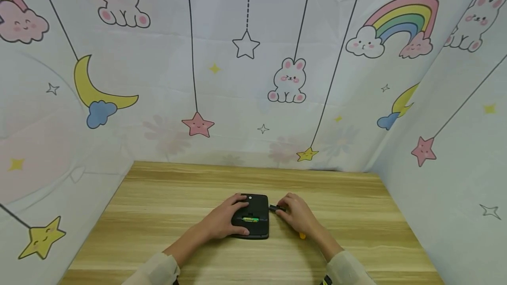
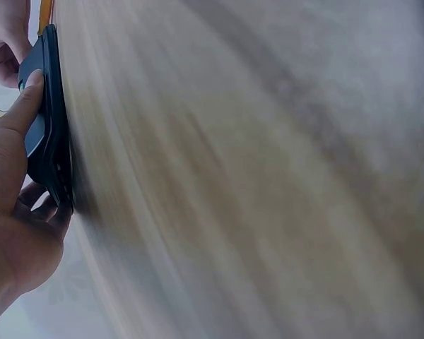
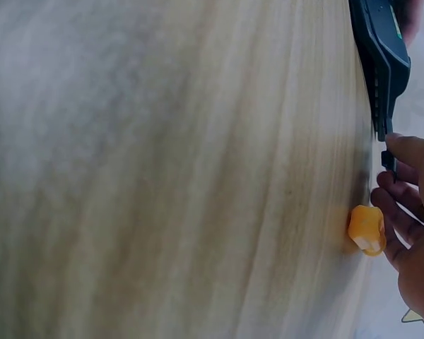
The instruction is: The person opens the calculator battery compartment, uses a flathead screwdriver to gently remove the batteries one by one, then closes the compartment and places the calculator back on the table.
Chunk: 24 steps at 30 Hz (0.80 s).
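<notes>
A black calculator (image 1: 259,206) lies face down on the wooden table, a green battery (image 1: 250,219) showing in the compartment in its back. My left hand (image 1: 223,219) grips the calculator from the left, thumb over the near part and fingers over the far part. In the left wrist view, that thumb (image 2: 27,106) presses on its back. Just right of the calculator, my right hand (image 1: 296,213) pinches a small black battery cover (image 1: 277,208) between thumb and fingers. The right wrist view shows the cover (image 3: 389,161) partly hidden by the fingers.
An orange object like a handle end (image 3: 367,229) lies on the table under my right hand; most of it is hidden in the head view. The wooden table (image 1: 190,188) ends at a printed cloth backdrop (image 1: 245,82) behind and at both sides.
</notes>
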Each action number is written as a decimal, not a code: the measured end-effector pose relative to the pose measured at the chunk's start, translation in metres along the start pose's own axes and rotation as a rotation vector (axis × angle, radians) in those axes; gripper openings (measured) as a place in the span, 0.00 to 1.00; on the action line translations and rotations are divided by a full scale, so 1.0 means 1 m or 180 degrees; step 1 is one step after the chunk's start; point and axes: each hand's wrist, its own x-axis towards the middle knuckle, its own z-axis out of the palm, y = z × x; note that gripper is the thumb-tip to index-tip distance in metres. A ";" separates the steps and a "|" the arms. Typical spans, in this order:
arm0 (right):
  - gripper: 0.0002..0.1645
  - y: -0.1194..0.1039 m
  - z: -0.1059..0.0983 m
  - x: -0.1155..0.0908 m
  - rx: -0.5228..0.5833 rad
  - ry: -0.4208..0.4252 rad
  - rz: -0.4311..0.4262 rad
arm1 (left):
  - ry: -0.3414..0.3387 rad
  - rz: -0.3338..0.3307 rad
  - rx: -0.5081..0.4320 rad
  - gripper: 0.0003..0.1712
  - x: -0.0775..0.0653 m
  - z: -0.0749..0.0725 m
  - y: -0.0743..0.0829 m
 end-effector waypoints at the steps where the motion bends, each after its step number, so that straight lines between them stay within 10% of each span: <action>1: 0.09 0.000 0.000 -0.001 -0.0001 0.0006 -0.0002 | -0.0004 -0.0003 -0.0003 0.50 0.000 0.000 0.000; 24: 0.08 0.002 0.007 -0.002 -0.0158 0.0098 -0.0209 | 0.0024 0.0017 0.0000 0.50 0.000 0.000 0.000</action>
